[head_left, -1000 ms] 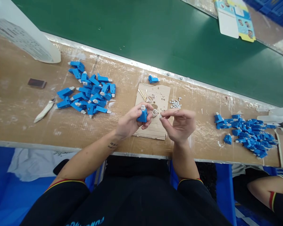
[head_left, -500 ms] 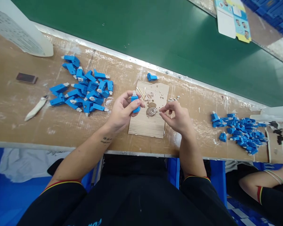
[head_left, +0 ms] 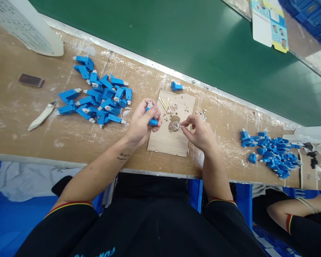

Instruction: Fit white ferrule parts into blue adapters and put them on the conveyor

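Observation:
In my left hand (head_left: 143, 123) I grip a small blue plastic piece (head_left: 153, 121) with a pale grey tip pointing up. My right hand (head_left: 199, 131) pinches something tiny between thumb and forefinger, too small to make out. Those fingertips are at the edge of a small round clear dish (head_left: 176, 125), which sits in a brown stain on a cardboard sheet (head_left: 167, 144). Cotton swabs (head_left: 164, 105) lie on the sheet's upper left. Small grey bits (head_left: 202, 115) are scattered just beyond my right hand.
Loose blue pieces (head_left: 107, 94) are heaped at left, and another heap (head_left: 278, 151) is at right. One blue piece (head_left: 176, 86) lies behind the cardboard. A white-wrapped blade (head_left: 41, 117) and a dark block (head_left: 31, 80) lie far left. Another person's arm (head_left: 291, 210) is at lower right.
My right fingertips have come to the dish's edge. My left hand has turned the blue piece and closed further round it. The whole view has shifted slightly.

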The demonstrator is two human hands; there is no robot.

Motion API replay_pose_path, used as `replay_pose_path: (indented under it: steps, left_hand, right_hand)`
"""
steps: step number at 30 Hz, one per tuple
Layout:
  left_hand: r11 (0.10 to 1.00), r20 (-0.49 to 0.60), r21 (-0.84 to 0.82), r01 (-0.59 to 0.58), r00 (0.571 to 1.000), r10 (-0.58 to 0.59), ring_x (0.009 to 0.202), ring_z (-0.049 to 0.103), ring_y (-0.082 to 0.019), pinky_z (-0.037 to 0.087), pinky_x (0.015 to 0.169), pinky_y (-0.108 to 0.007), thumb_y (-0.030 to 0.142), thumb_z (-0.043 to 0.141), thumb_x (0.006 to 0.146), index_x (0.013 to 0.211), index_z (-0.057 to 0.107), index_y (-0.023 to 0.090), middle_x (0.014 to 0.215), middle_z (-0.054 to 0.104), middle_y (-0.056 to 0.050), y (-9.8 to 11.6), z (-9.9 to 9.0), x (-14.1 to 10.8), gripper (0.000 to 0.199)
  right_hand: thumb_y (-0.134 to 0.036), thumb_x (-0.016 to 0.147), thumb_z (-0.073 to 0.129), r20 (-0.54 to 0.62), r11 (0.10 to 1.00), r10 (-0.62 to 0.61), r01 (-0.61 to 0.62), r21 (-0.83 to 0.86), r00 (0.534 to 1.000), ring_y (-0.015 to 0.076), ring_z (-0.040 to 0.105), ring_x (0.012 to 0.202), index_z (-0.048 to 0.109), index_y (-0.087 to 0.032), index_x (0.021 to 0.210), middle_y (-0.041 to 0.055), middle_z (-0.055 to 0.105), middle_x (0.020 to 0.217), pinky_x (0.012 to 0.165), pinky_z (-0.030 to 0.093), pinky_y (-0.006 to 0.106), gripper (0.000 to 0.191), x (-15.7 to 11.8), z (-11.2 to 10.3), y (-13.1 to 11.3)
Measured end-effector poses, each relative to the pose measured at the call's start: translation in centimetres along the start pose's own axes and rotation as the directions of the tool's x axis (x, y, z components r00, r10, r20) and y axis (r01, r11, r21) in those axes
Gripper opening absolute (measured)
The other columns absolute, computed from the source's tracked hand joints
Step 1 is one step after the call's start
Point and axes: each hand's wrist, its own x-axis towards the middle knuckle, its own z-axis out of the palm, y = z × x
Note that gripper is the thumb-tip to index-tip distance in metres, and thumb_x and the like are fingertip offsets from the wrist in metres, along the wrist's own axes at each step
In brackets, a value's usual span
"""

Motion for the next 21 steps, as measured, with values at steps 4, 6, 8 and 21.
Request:
replay_pose_path:
  steps: [4,6,8,21]
  left_hand:
    - [0.997,-0.067,-0.046,0.059,0.996,-0.062,0.069,0.062,-0.015,0.042,0.047,-0.021,0.031,0.061,0.083,0.092,0.054,0.021,0.078,0.056,0.0,0.54,0.14,-0.21,0.015]
    - [0.997,-0.088,-0.037,0.069,0.993,-0.072,0.071,0.06,-0.015,0.043,0.05,-0.021,0.026,0.056,0.081,0.091,0.057,0.02,0.08,0.057,-0.002,0.55,0.24,-0.17,0.012]
    - [0.998,-0.091,-0.023,0.062,0.994,-0.064,0.071,0.058,-0.015,0.044,0.052,-0.022,0.023,0.055,0.081,0.092,0.06,0.019,0.081,0.057,-0.003,0.42,0.3,-0.04,0.012]
    - [1.0,-0.068,0.015,-0.001,0.998,0.002,0.074,0.053,-0.016,0.046,0.061,-0.025,0.018,0.056,0.074,0.106,0.073,0.016,0.081,0.057,-0.003,-0.02,0.32,0.43,0.036]
  right_hand:
    - [-0.024,0.094,0.061,0.016,0.998,-0.006,0.007,-0.069,1.0,0.0232,0.078,0.085,0.05,-0.027,0.106,0.0059,0.083,0.097,0.071,0.055,0.034,0.017,0.0,-0.09,-0.17]
    - [-0.024,0.094,0.06,0.02,0.996,-0.008,0.01,-0.093,1.0,0.0235,0.077,0.085,0.05,-0.027,0.106,0.0064,0.083,0.097,0.071,0.055,0.034,0.016,0.02,-0.13,-0.25]
    - [-0.023,0.095,0.06,0.013,0.995,-0.016,0.018,-0.102,1.0,0.0234,0.077,0.085,0.051,-0.027,0.106,0.0064,0.083,0.097,0.071,0.056,0.034,0.015,0.04,-0.14,-0.3]
    - [-0.024,0.097,0.06,-0.058,0.991,-0.098,0.092,-0.092,0.994,0.0211,0.078,0.081,0.048,-0.028,0.109,0.0053,0.083,0.097,0.068,0.056,0.032,0.017,-0.09,-0.32,-0.43]
